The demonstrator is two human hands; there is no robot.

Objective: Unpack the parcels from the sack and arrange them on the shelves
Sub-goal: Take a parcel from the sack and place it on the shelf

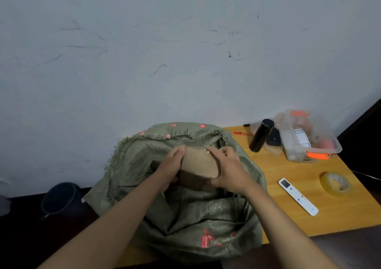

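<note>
Scuffed pale wall behind; wooden surface below, its left part under a green woven sack. Brown parcel sits in the sack's open mouth, partly raised above the folds. Left hand wraps its left side, right hand curls over the right edge, both gripping. Judged early: no shelves in view, no unpacked parcels on the surface, more may lie inside, hidden. Both forearms reach in from the near edge. Toward the surface's far right corner: black bottle, clear tub; remote and tape roll near the right edge.
</note>
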